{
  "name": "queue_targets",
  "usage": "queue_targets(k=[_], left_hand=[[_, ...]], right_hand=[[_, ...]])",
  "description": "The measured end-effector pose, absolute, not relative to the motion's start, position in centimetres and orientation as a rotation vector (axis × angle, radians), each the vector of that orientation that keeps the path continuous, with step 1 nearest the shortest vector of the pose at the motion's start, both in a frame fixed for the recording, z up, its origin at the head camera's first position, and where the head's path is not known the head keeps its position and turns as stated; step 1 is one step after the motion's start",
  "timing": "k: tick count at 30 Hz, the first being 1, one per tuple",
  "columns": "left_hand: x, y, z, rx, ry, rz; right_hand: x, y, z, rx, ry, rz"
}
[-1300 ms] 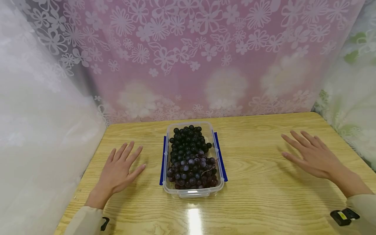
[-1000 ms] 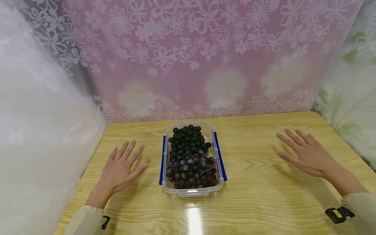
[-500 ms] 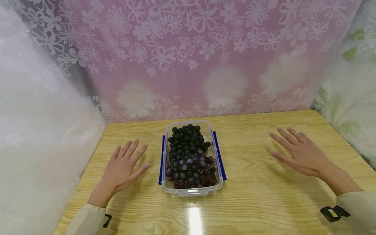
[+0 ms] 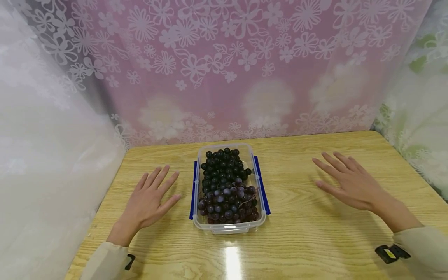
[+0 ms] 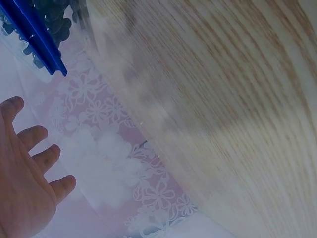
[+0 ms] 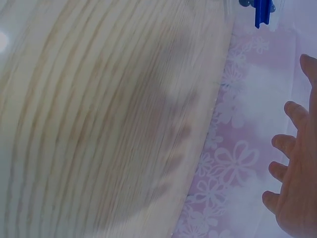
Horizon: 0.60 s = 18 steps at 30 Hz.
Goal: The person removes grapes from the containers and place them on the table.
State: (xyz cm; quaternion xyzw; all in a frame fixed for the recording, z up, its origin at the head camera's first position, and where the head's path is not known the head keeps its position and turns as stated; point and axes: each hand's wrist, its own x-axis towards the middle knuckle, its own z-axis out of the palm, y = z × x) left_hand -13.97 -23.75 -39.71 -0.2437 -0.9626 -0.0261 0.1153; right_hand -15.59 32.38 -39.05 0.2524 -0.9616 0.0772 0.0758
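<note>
A clear plastic food container (image 4: pixel 229 227) with blue side latches (image 4: pixel 261 186) stands on the table in the head view. Inside it, a bunch of black grapes (image 4: pixel 224 166) lies at the far end and a bunch of purple grapes (image 4: pixel 229 202) at the near end. My left hand (image 4: pixel 148 200), fingers spread, is apart from the container on its left. Farther off on the right, my right hand (image 4: pixel 351 182) also has its fingers extended and holds nothing. Part of a blue latch (image 5: pixel 37 37) shows in the left wrist view, beyond the left hand (image 5: pixel 25 183).
The wood-grain table (image 4: pixel 294 241) reaches back to a pink flowered curtain (image 4: pixel 217 70). Pale sheets hang at the left (image 4: pixel 52 155) and right sides. A bright light reflection (image 4: pixel 232 260) lies on the tabletop in front of the container.
My right hand has moved left, toward the container. The left hand has shifted slightly to the right. The container and the grapes have stayed in place.
</note>
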Motion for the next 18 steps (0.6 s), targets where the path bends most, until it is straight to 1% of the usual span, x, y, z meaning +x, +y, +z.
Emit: queue_targets(k=[18], left_hand=[[-14.3,-23.2,-40.0,-0.75,-2.801,-0.08]], right_hand=[[-15.7,29.4,-38.7,0.831,-2.845,0.227]])
